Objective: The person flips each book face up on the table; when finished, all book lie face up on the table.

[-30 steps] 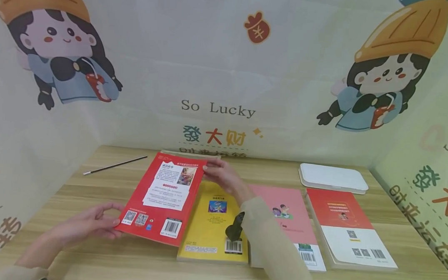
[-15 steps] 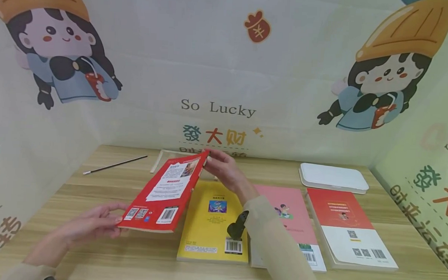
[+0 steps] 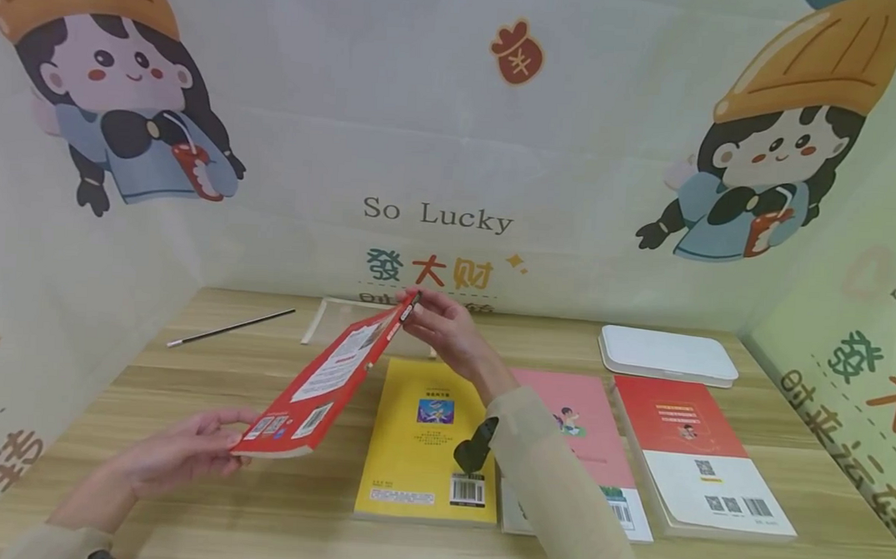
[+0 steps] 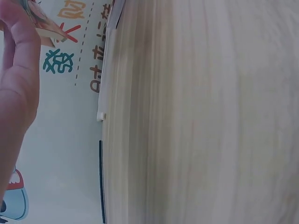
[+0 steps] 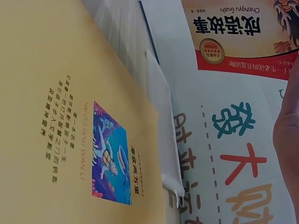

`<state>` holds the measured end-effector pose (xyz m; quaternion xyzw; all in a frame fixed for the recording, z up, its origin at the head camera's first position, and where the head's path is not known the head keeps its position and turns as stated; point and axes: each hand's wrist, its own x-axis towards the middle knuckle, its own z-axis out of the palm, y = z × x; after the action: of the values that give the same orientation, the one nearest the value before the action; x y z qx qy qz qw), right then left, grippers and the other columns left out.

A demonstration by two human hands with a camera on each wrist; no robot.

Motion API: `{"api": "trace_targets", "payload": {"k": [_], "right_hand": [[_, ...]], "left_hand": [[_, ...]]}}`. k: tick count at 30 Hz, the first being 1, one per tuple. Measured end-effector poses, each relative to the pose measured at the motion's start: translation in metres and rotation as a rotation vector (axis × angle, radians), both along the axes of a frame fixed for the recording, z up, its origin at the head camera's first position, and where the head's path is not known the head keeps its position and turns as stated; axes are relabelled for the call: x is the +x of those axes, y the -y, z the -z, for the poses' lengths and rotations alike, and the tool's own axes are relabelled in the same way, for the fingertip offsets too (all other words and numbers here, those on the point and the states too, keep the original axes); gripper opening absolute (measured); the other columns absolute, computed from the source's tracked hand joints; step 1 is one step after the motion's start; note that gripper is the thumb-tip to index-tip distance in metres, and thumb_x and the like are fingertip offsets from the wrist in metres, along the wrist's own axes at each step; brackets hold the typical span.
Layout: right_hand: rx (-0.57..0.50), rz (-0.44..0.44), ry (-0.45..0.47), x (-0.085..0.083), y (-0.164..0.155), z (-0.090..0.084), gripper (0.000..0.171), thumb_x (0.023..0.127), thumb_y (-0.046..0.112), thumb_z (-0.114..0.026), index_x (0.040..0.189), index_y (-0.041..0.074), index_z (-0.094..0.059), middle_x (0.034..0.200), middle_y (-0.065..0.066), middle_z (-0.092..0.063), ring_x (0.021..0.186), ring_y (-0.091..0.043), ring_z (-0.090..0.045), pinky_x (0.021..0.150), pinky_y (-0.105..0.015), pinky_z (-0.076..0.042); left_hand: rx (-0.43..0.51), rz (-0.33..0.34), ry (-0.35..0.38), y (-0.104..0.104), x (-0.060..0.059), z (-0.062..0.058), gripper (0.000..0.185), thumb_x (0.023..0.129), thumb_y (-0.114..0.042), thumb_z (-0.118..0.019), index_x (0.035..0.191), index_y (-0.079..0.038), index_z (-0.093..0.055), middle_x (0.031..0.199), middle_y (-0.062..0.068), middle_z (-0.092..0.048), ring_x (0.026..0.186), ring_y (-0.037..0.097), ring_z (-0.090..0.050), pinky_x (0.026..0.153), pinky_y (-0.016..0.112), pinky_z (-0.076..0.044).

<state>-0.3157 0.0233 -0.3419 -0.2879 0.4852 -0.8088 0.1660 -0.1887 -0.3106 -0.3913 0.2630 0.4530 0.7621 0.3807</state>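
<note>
The left hand [image 3: 181,453] pinches the near corner of the red Chengyu Gushi paperback [image 3: 327,383], the right hand [image 3: 455,334] its far end. The paperback tilts above the wooden table [image 3: 158,384], long axis slanting from near left to far right, spine rightward, barcode end nearest.

Above the wood-grained table [image 3: 136,383], your red book [image 3: 326,398] bears a white panel, and toward the near edge lie a yellow book [image 3: 425,458] and a pink-and-white book [image 3: 594,428].

Room to pass runs beneath the tilted red book [image 3: 331,383], with the yellow book [image 3: 429,450] blocking rightward.
</note>
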Motion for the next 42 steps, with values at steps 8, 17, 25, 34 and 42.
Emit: {"api": "trace_targets", "payload": {"k": [8,17,25,34,42], "right_hand": [[-0.012,0.069,-0.01,-0.001,-0.002,0.001,0.016,0.09,-0.005,-0.041,0.101,0.005,-0.05,0.098,-0.007,-0.056,0.085,-0.016,-0.057,0.094,-0.045,-0.034],[-0.04,0.115,-0.001,-0.002,-0.004,0.0,0.016,0.09,-0.005,-0.041,0.094,0.007,-0.051,0.088,-0.006,-0.058,0.079,-0.016,-0.058,0.08,-0.03,-0.047],[0.026,0.252,0.037,-0.005,-0.002,0.002,0.012,0.089,-0.001,-0.049,0.1,0.003,-0.048,0.087,-0.006,-0.056,0.073,-0.016,-0.059,0.078,-0.031,-0.048],[0.081,0.35,0.054,-0.006,-0.001,0.006,0.024,0.086,0.004,-0.055,0.108,-0.003,-0.047,0.085,-0.007,-0.056,0.066,-0.015,-0.058,0.069,-0.027,-0.051],[0.097,0.371,0.133,-0.005,-0.002,0.008,0.018,0.086,0.007,-0.057,0.101,0.001,-0.051,0.081,-0.005,-0.055,0.06,-0.013,-0.055,0.059,-0.021,-0.05]], "left_hand": [[0.01,-0.141,-0.056,-0.001,-0.001,0.003,0.046,0.094,0.008,-0.015,0.123,-0.006,-0.049,0.107,0.017,-0.058,0.097,0.02,-0.056,0.086,0.029,-0.043],[-0.093,-0.326,-0.125,-0.004,0.001,-0.002,0.039,0.098,-0.006,-0.021,0.108,-0.004,-0.059,0.104,0.016,-0.06,0.097,0.024,-0.057,0.084,0.03,-0.044],[-0.339,-0.423,-0.283,-0.014,0.005,-0.006,0.023,0.094,-0.005,-0.038,0.11,0.003,-0.053,0.102,0.016,-0.061,0.095,0.026,-0.057,0.083,0.032,-0.045],[-0.775,-0.762,-0.488,-0.024,0.01,-0.012,0.039,0.09,-0.02,-0.052,0.108,0.015,-0.05,0.097,0.021,-0.061,0.085,0.028,-0.061,0.076,0.03,-0.049],[-0.836,-0.984,-0.926,-0.034,0.01,-0.012,0.017,0.085,-0.004,-0.057,0.1,0.002,-0.055,0.074,0.009,-0.063,0.062,0.018,-0.061,0.057,0.03,-0.052]]}}
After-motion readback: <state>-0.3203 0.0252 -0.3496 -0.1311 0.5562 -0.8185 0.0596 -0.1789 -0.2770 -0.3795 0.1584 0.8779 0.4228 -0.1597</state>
